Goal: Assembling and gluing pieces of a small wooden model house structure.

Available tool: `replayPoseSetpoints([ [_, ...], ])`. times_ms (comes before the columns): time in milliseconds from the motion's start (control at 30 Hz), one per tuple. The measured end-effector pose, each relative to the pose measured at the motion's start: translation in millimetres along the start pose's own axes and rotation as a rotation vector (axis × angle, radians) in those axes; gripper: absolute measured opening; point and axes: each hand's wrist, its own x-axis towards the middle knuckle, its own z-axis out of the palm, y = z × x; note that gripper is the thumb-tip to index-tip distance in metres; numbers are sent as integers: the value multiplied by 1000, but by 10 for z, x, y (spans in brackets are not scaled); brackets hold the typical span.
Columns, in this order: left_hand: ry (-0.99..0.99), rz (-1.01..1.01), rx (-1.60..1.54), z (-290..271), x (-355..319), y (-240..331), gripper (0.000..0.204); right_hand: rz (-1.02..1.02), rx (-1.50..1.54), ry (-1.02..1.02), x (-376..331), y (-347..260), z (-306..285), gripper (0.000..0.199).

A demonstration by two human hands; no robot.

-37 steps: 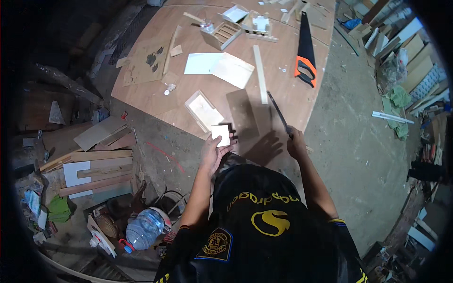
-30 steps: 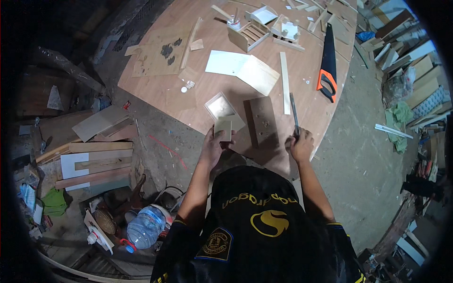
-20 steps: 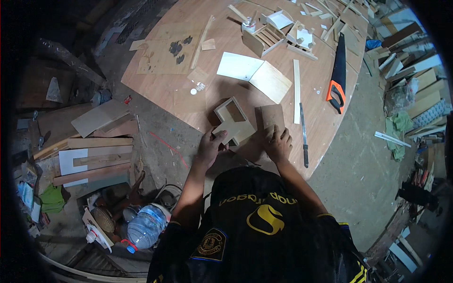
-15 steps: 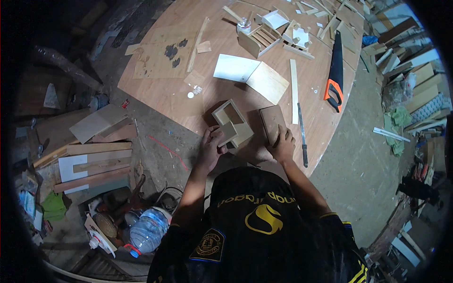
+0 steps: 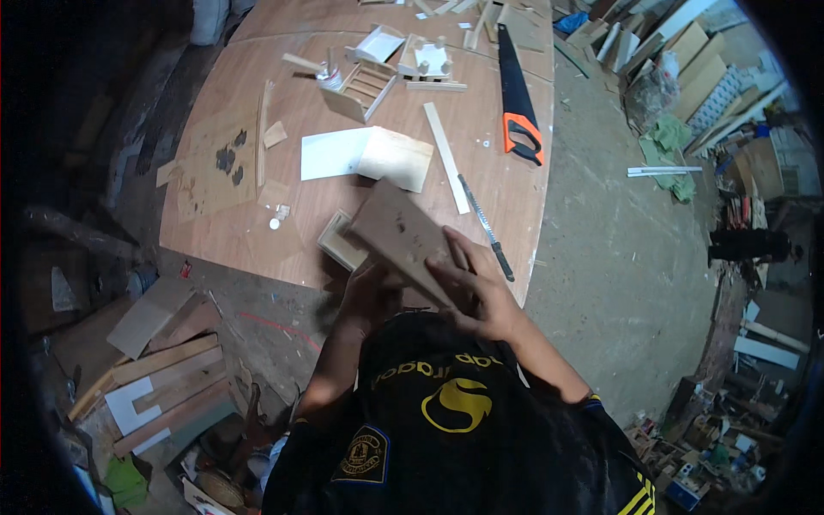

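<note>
A flat wooden board is lifted and tilted above the near edge of the round plywood table. My right hand grips its near right end, fingers spread over the top face. My left hand holds it from underneath at the near left, partly hidden by the board. Just behind the board, a small open wooden box frame rests on the table. A thin metal file lies on the table to the right of my right hand.
On the table lie a white sheet beside a pale panel, a long wood strip, a black and orange handsaw and slatted wooden assemblies. Scrap boards are piled on the floor at left. Lumber clutter stands at right.
My right hand left the file on the table and moved onto the board. Both hands then lifted and tilted the board up off the table; the small frame stayed on the table.
</note>
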Motion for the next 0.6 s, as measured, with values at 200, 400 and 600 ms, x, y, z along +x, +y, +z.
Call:
replayPoseSetpoints([
  [200,47,-283,-525,407,-138,-21,25,-141,7,18,-114,-20,-140,63],
  [400,-2,-288,-576,762,-492,-59,21,-245,3,-13,-333,-11,-446,62],
  [600,-109,-218,-481,1098,-879,31,41,-452,-52,-116,-452,-99,-607,60],
])
